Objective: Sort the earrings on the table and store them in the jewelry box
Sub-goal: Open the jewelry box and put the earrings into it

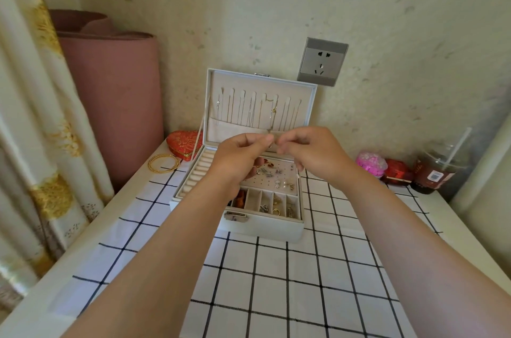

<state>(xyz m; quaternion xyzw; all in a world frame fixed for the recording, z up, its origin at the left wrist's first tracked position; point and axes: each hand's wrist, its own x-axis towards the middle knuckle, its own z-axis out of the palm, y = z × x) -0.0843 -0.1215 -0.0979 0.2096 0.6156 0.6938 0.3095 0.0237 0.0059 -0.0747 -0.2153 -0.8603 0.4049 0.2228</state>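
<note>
A white jewelry box (260,225) stands open on the checked cloth, its lid upright with thin necklaces hanging inside. Several earrings (279,181) sit on the perforated pad, and more lie in the small front compartments (276,206). My left hand (240,156) and my right hand (312,152) are raised above the box, fingertips meeting. Both pinch something tiny between them, an earring (273,141) too small to make out clearly. The hands hide part of the pad.
Gold bangles (163,163) and a red heart-shaped box (184,144) lie left of the jewelry box. At the right are a pink ornament (370,165), a red case (396,172) and a drink cup with a straw (439,169). A rolled pink mat (116,94) stands behind.
</note>
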